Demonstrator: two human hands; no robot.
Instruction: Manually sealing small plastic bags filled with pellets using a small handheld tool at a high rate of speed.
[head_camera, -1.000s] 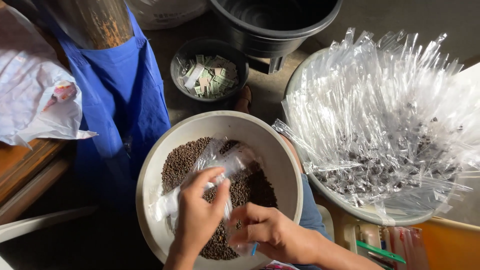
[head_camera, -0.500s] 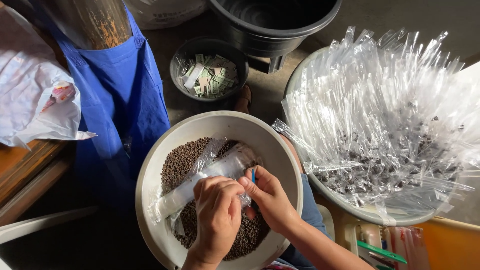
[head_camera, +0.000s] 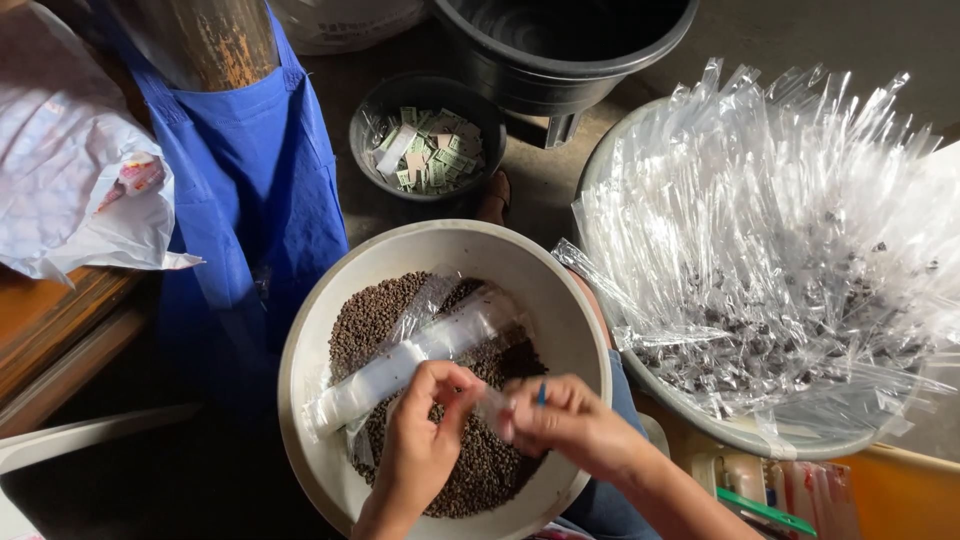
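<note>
Crowding bowl (head_camera: 300, 370) — filled bags (head_camera: 780, 250), black tub (head_camera: 570, 50).

Dark grey floor (head_camera: 545, 190) w/ bright sun at top right. Brown wood bench (head_camera: 55, 325) on left. Blue cloth (head_camera: 255, 200) hangs off a post (head_camera: 215, 40). Black tub (head_camera: 570, 45) up top.

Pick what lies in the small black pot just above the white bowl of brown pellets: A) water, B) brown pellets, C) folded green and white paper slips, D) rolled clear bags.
C: the small black pot holds a heap of folded green and white paper slips, while the brown pellets sit in the white bowl below it.
</note>
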